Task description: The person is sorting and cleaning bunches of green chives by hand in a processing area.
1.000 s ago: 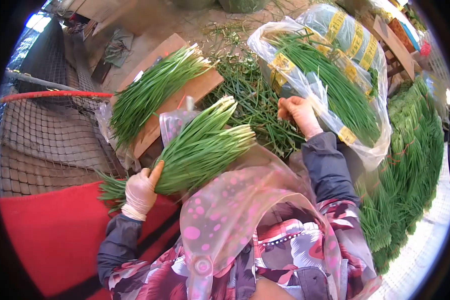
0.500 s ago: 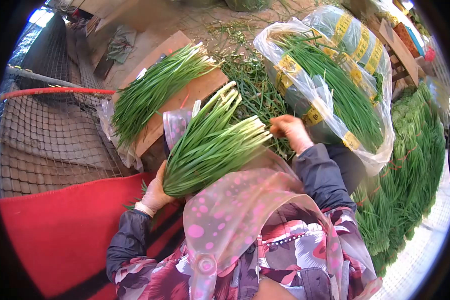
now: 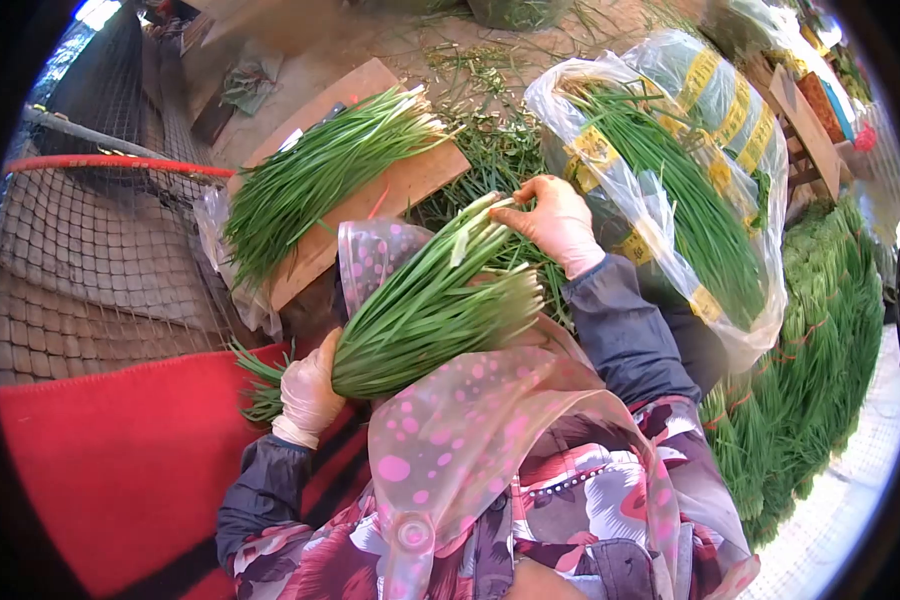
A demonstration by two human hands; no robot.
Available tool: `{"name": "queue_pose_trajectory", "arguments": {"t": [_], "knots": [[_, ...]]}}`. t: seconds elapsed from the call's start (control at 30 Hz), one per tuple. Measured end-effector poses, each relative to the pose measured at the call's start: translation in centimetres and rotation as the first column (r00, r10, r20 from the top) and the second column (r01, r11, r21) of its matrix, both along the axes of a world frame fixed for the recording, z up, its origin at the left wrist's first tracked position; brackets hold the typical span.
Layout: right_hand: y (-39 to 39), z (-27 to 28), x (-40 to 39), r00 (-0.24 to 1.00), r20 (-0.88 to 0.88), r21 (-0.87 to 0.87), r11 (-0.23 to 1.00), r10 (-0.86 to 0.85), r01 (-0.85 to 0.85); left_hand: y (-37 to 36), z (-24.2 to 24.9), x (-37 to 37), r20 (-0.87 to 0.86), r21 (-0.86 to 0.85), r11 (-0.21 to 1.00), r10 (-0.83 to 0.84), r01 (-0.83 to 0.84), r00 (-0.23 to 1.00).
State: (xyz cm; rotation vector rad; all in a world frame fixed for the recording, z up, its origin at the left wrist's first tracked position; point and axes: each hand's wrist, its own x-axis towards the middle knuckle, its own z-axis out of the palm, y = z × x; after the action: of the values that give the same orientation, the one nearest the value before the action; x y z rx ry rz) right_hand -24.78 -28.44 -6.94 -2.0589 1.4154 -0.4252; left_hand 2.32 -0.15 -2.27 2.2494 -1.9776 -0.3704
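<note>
Left hand: fingers wrapped round the leafy part of a green bunch, a few leaf tips trailing out behind the grip, over the red cloth. Right hand: thumb and forefinger pinched together at the pale ends of the bunch's upper portion; which stem they have is too small to tell. Bunch lies between the two sets of fingers, slanting up from left to right, just above the spotted apron. A second cluster of ends fans out below the right fingers, apart from the upper one.

Handling, as judged: left fingers firm enough that a tug slides no sound stalks out, loose enough not to bruise leaves. Right pinch best kept to the very tips, few stems at a time, drawn along the stalk, not across it; a sideways pull could splay the ends further. A pale strip, left of the right fingertips, looks worth checking.

Round about: another bunch on the board, beyond the left fingers; plastic bag with greens, right of the right fingers; loose scraps just beyond them.
</note>
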Motion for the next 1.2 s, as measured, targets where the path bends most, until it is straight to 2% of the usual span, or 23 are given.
{"name": "queue_pose_trajectory", "arguments": {"t": [0.07,0.13,0.17,0.2,0.3,0.33,0.4,0.43,0.5,0.53,0.57,0.6,0.67,0.73,0.77,0.83,0.97,1.0,1.07,1.1,1.13,1.17,1.2], "knots": [[0.2,0.1,0.1,0.998,0.014,-0.117,0.991,-0.068,0.070,0.0,0.1,-0.1,0.028,-0.055,0.998,-0.027,0.028,0.999],[1.3,1.8,0.3,0.999,-0.032,0.183,0.983,-0.003,0.009,-0.1,0.3,-0.2,0.061,-0.063,0.995,-0.075,0.079,0.995],[1.8,-0.6,0.4,0.990,-0.102,0.028,0.995,0.099,-0.097,-0.1,0.3,-0.1,0.060,-0.061,0.995,-0.076,0.079,0.995],[2.5,-0.7,0.8,0.985,-0.129,0.106,0.989,0.119,-0.106,-0.2,0.3,-0.1,0.091,-0.059,0.993,-0.098,0.103,0.991],[2.6,-3.7,0.6,0.981,0.124,0.390,0.901,0.152,-0.189,-0.1,0.3,-0.2,0.131,-0.049,0.992,-0.113,0.120,0.985],[2.8,-4.6,0.3,0.980,0.123,0.391,0.901,0.154,-0.190,0.0,0.5,-0.2,0.140,-0.038,0.992,-0.110,0.116,0.984],[3.3,-6.2,0.0,0.926,0.375,0.427,0.882,0.026,-0.198,0.0,0.6,-0.3,0.163,-0.010,0.994,-0.107,0.110,0.981],[3.1,-5.7,-0.4,0.930,0.137,-0.061,0.940,0.342,-0.336,-0.1,0.8,-0.5,0.186,0.017,0.994,-0.109,0.108,0.977],[2.5,-5.2,-0.8,0.987,-0.098,0.008,0.991,0.131,-0.131,-0.2,1.6,-0.7,0.201,0.051,0.993,-0.113,0.105,0.973],[0.5,-7.4,-2.6,0.999,-0.028,-0.074,0.997,0.021,-0.023,-0.2,1.9,-0.8,0.219,0.083,0.992,-0.116,0.100,0.969],[-1.8,-5.3,-3.8,0.966,-0.235,0.165,0.975,-0.105,0.146,-0.2,2.0,-0.9,0.219,0.079,0.992,-0.111,0.095,0.969],[-4.5,-9.0,-6.2,0.956,-0.274,0.160,0.975,-0.104,0.152,-0.1,2.2,-1.1,0.236,0.089,0.991,-0.114,0.095,0.965],[-4.1,-6.0,-5.2,0.991,0.125,0.192,0.981,-0.055,0.030,-0.2,2.2,-1.1,0.252,0.097,0.991,-0.111,0.089,0.961],[-1.9,-2.5,-1.8,0.930,0.355,0.280,0.939,0.093,-0.201,-0.4,2.1,-1.0,0.266,0.087,0.991,-0.123,0.103,0.956],[-1.1,-2.2,-0.6,0.944,0.252,0.295,0.912,0.214,-0.285,-0.4,2.2,-1.0,0.267,0.085,0.991,-0.118,0.099,0.956],[-0.5,-3.9,0.7,0.945,-0.020,0.074,0.943,0.327,-0.324,-0.4,2.4,-1.0,0.239,0.072,0.992,-0.114,0.100,0.964],[0.5,-4.5,1.6,0.864,-0.351,-0.205,0.871,0.360,-0.446,-0.5,2.2,-0.8,0.187,0.034,0.992,-0.122,0.118,0.975],[0.7,-4.3,1.9,0.861,-0.354,-0.204,0.868,0.365,-0.452,-0.6,2.2,-0.8,0.174,0.037,0.992,-0.125,0.121,0.977],[1.6,-3.3,2.6,0.761,-0.558,-0.323,0.758,0.332,-0.567,-0.7,2.6,-0.9,0.156,0.041,0.992,-0.122,0.117,0.980],[2.4,-2.7,3.1,0.760,-0.512,-0.362,0.701,0.402,-0.615,-1.0,3.2,-1.3,0.161,0.079,0.990,-0.126,0.114,0.979],[3.9,-0.3,3.8,0.777,-0.377,-0.176,0.784,0.505,-0.595,-1.2,3.6,-1.5,0.166,0.117,0.987,-0.131,0.112,0.977],[5.4,0.7,3.9,0.840,0.032,0.068,0.838,0.541,-0.542,-1.3,3.8,-1.6,0.185,0.144,0.983,-0.140,0.114,0.973],[6.3,5.4,3.8,0.778,0.541,0.530,0.588,0.321,-0.611,-1.1,3.6,-1.5,0.182,0.143,0.984,-0.134,0.109,0.974]]}}
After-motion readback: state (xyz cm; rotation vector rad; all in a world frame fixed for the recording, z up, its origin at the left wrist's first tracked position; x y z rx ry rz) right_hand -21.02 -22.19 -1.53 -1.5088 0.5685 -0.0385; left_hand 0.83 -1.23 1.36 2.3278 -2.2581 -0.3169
